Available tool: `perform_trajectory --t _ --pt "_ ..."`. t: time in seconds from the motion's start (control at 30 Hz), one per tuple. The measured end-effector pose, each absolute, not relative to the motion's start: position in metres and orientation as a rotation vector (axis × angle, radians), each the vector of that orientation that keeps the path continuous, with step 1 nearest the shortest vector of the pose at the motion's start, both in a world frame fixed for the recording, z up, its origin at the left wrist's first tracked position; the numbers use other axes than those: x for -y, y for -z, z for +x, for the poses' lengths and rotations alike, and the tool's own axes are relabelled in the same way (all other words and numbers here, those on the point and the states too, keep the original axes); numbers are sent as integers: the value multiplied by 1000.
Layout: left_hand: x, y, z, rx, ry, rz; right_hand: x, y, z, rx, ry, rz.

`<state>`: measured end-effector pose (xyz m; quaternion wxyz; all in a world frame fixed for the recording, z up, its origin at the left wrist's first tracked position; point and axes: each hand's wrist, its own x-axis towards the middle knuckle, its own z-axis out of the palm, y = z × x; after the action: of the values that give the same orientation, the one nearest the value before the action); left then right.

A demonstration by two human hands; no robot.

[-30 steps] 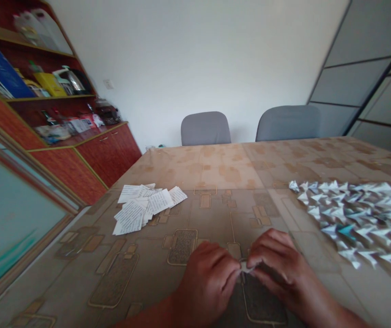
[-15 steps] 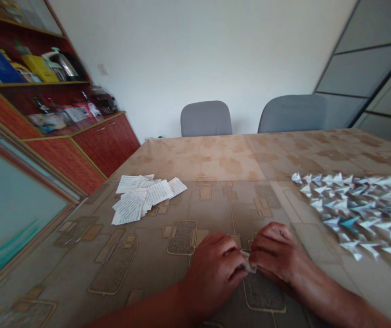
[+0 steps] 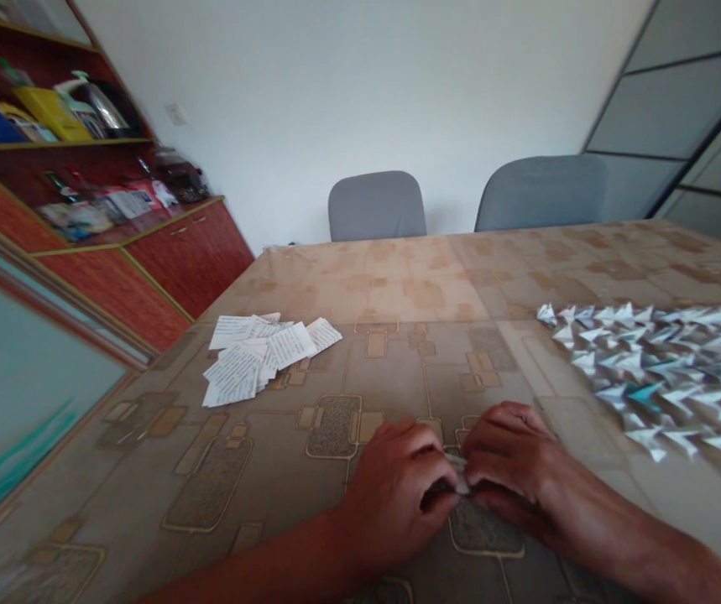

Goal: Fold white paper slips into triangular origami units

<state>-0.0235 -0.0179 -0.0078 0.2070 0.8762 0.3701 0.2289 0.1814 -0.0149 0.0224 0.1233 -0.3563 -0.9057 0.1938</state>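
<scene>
Between my two hands, just above the near part of the table, is a small piece of folded paper [image 3: 460, 471], mostly covered by fingers. My left hand [image 3: 401, 491] pinches its left side with thumb and fingertips. On the other side my right hand [image 3: 514, 461] grips the paper, fingers curled and thumb underneath. How the paper is folded cannot be made out. To the left lies a loose pile of printed paper slips [image 3: 259, 356]. Rows of pointed folded paper pieces [image 3: 662, 369], mostly white with one teal, cover the right side of the table.
A patterned cover lies over the table [image 3: 398, 289]. Two grey chairs [image 3: 377, 205] stand at its far edge before a white wall. A red-brown cabinet [image 3: 177, 260] with a kettle [image 3: 105, 107] on its shelf is at the left.
The view has tilted down slightly, shifting everything a little upward. Both hands stay on the small folded paper, with the left thumb now lower and farther from its fingers.
</scene>
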Motion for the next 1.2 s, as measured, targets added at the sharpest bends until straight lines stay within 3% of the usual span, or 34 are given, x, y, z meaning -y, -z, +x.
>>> perform_trajectory --t 0.3,1.2 --pt "20 7 -24 -1044 -655 2358 15 -8 182 2484 -652 -1082" --pt "7 2 -38 -912 -584 2430 19 -6 165 2399 -496 -1425"
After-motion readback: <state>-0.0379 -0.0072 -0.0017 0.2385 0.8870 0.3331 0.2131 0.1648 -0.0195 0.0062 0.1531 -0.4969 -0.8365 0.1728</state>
